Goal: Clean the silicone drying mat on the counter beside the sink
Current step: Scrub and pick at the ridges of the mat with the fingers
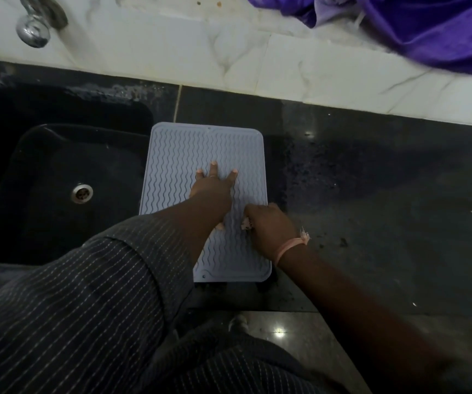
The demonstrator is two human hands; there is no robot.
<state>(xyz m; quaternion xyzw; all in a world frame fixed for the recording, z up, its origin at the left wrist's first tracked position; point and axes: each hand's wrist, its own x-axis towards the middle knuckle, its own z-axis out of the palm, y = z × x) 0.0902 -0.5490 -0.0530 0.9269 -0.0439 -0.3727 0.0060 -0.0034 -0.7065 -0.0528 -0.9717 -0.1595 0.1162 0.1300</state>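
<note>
Your striped sleeve [87, 294] fills the near left corner and hides your left forearm up to the wrist, along with the mat's near left edge. Beyond it your left hand [212, 186] lies flat on the silicone drying mat [183, 155], fingers straight and spread, tips pointing at the tiled wall [229, 52]; the thumb shows only as a tip past the wrist. Just right of those fingers and nearer to you, your right hand [269, 223] is bunched tight on the mat, knuckles up, curled around something small and pale [246, 223]. Only a scrap peeks out at the thumb side, so you cannot tell what it is. A pink band [291, 245] circles that wrist. The mat lies on the dark counter [371, 194], its left edge overhanging the black sink [44, 180] left of your left fingers. Farther off, the tap [35, 21] is cut off by the top edge, as is a purple cloth [428, 29] up to the right.
</note>
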